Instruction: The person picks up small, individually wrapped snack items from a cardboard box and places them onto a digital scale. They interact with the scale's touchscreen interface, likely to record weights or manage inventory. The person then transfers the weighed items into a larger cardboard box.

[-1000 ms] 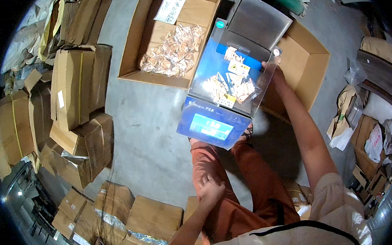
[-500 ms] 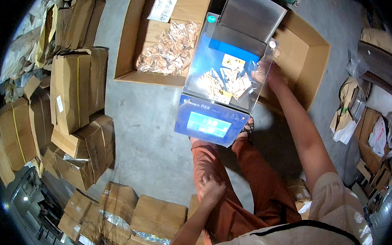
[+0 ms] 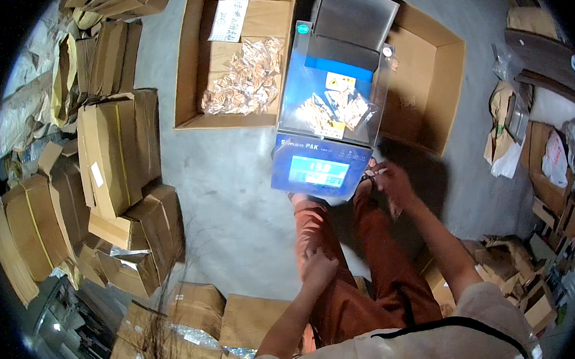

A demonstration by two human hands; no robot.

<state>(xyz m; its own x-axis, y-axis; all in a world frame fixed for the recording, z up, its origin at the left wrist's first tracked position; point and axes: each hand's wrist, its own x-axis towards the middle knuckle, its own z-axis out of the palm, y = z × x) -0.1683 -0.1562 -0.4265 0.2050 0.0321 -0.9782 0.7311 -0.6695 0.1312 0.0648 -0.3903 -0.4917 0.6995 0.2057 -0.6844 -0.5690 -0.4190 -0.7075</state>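
Facing blue-and-grey machine (image 3: pixel 340 69), set between left carton (image 3: pixel 231 121) and right carton (image 3: pixel 443 81). Pointing front panel (image 3: pixel 286 173) and lit display (image 3: pixel 318 171) back at wearer's legs (image 3: pixel 384 246); running lengthwise away from there, with far end leaning slightly right and topped by dark metal hood (image 3: pixel 356 17). Showing small pale pieces (image 3: pixel 312 115) under clear cover (image 3: pixel 379 88), heaped toward the panel end at mixed angles. Also holding bagged pale bundles (image 3: pixel 245 77) in left carton, near side, below white sheet (image 3: pixel 228 20).

Resting left hand (image 3: pixel 320 267) on left thigh (image 3: pixel 334 292), loosely bent; can't tell how far curled under. Hanging right hand (image 3: pixel 393 183) low, just off the panel's right corner, near right foot (image 3: pixel 363 187), with fingers drawn in; blurred and shadowed there, so can't tell whether pinching something or only bunched.

Versus half a second ago: brought right hand down from the machine's right side, beside the cover, to the near corner, leaving right carton free of forearm (image 3: pixel 432 230). Kept left hand on the thigh. Swung the view a touch, so seeing the machine's long axis slant less. Finding heap under the cover about the same.
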